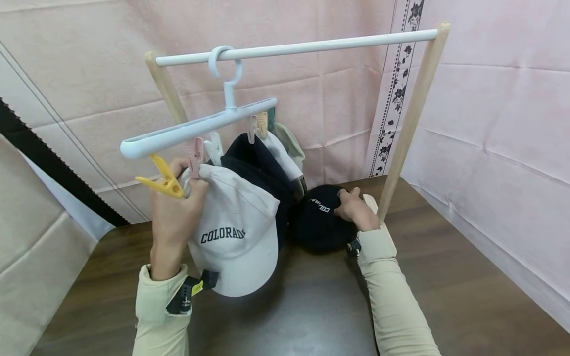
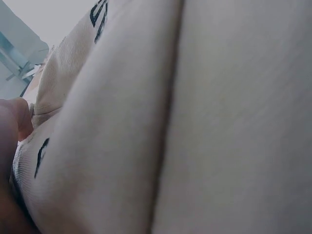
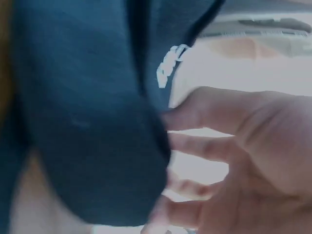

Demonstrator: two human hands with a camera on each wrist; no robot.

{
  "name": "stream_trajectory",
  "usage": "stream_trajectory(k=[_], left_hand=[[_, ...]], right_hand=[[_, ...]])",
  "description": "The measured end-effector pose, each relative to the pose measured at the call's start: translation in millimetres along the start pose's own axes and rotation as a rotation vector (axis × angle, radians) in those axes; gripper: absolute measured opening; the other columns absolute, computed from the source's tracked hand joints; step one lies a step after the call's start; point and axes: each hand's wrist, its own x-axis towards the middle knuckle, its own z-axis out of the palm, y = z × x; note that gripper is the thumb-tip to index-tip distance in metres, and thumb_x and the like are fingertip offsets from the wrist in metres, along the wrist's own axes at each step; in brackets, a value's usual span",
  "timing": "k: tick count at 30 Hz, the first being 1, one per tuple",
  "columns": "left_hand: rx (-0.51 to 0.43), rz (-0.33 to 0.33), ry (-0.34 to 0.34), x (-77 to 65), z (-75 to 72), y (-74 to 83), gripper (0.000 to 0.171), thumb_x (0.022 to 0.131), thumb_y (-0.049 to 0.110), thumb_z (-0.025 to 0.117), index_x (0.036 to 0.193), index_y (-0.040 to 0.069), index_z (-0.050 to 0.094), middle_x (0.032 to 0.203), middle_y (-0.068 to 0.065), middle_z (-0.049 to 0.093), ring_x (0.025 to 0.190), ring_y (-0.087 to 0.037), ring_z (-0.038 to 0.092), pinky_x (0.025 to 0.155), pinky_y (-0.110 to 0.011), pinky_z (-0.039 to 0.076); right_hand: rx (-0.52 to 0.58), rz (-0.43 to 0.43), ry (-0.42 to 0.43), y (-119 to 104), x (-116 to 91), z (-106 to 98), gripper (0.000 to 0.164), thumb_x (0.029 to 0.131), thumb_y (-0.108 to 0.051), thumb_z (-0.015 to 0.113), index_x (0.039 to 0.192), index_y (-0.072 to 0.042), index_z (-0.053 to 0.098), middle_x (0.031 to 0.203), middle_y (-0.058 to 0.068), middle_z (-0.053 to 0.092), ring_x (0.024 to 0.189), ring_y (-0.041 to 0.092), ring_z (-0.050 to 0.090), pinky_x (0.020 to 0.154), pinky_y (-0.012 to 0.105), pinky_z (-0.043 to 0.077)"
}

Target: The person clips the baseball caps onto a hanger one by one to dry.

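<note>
A white cap [image 1: 236, 212] lettered COLORADO hangs brim down under a light blue hanger [image 1: 196, 127]. My left hand [image 1: 175, 217] pinches its upper left edge, between a yellow clip [image 1: 166, 182] and a pink clip [image 1: 195, 155]; the fingers behind the cloth are hidden. In the left wrist view, the cap's cloth [image 2: 122, 136] fills most of the picture. On the right, a black cap [image 1: 311, 227] with white letters is low by the tabletop. My right hand [image 1: 356, 208] grips its right edge, thumb against the cloth in the right wrist view.
The hanger hooks over a white rod [image 1: 294, 48] between wooden posts; the right post [image 1: 411, 123] rises beside my right hand. Behind the white cap hang a dark cap [image 1: 256, 165] and a pale green cap [image 1: 288, 143] on clips. The brown table [image 1: 311, 306] meets draped pink cloth [image 1: 329, 123].
</note>
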Motion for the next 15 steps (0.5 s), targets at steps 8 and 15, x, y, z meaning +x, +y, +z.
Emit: stream_trajectory(k=[8,15], left_hand=[[-0.006,0.011,-0.008,-0.5,1.7,-0.6,0.018,0.091,-0.005,0.059,0.107,-0.002,0.065,0.078,-0.007,0.056,0.049,-0.011,0.045,0.045,-0.017,0.036],[-0.027,0.013,-0.017,-0.5,1.8,1.3,0.013,0.090,-0.005,0.059,0.102,0.000,0.064,0.074,-0.005,0.051,0.046,-0.010,0.042,0.043,-0.018,0.035]], right_hand=[[-0.218,-0.053,-0.024,-5,-18,-19,0.051,0.097,-0.026,0.074,0.136,0.005,0.060,0.136,0.034,0.058,0.121,0.047,0.059,0.100,0.059,0.051],[-0.232,-0.364,-0.086,-44,-27,-17,0.052,0.092,-0.023,0.082,0.137,-0.005,0.062,0.141,0.023,0.054,0.129,0.041,0.053,0.109,0.054,0.045]])
